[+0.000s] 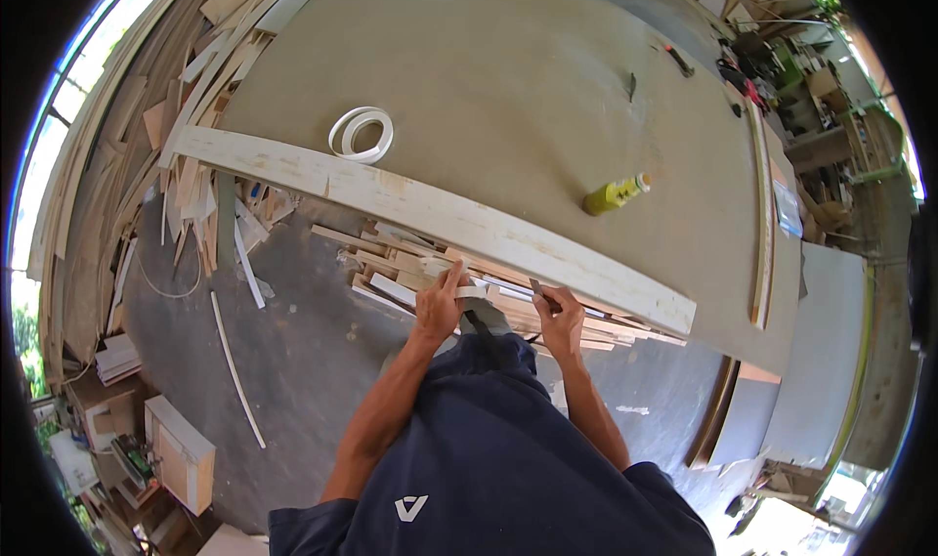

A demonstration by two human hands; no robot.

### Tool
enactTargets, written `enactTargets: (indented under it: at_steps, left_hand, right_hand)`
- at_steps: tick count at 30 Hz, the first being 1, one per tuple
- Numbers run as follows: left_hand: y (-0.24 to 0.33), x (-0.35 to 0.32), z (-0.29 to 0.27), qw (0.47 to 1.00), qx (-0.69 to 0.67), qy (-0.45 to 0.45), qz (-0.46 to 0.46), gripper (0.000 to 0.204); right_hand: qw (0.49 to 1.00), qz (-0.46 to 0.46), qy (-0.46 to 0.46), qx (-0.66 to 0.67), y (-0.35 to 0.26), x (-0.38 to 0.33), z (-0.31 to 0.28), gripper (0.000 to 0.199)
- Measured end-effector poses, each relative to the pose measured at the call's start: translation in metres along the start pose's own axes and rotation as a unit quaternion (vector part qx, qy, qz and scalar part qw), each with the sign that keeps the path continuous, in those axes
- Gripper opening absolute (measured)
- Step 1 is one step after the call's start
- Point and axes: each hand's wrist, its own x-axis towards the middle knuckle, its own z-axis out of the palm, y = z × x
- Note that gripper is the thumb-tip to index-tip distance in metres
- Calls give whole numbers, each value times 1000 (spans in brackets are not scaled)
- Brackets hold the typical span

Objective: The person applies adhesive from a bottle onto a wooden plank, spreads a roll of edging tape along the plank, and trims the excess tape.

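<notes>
My left hand (439, 303) is closed, thumb and fingers pinching a short white strip (472, 292) that curves out toward the right. To its right, my right hand (561, 323) is closed around a small dark flat tool (536, 288); its exact kind is too small to make out. Both hands are in front of my body, just short of a long whitish board (440, 222). That board lies slantwise along the near edge of a wide grey-brown table (469, 77). A roll of white banding (363, 135) rests on the table behind the board's left part.
A yellow-green bottle (617, 194) lies or leans on the table. Farther off are a dark-handled tool (678, 62) and a narrow wooden strip (758, 214). Scrap wood is heaped at left (127, 155) and beneath the board. A long white strip (237, 370) lies on the floor.
</notes>
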Motion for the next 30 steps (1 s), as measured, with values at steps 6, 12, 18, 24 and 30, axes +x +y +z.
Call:
enactTargets:
  at_steps: [6,12,18,24,30]
  left_hand:
    - [0,25,19,998,58,24,-31,36]
    - [-1,25,21,994,80,-5,-76,42]
    - [-2,27,30,989,96,-31,-111,52]
    - [2,29,32,978,146,-63,-134,54]
    - [3,30,32,982,151,-47,-107,44]
  right_hand:
    - [993,-63,-103,1,-1,92,3,14]
    - [973,-116,-199,-30,-8,121,21,13]
    - [923,-276,-260,-71,-6,129,54,15]
    - [878,-356,-307,-95,5,138,83,24]
    - [857,-382,-333,-91,6,139,91,25]
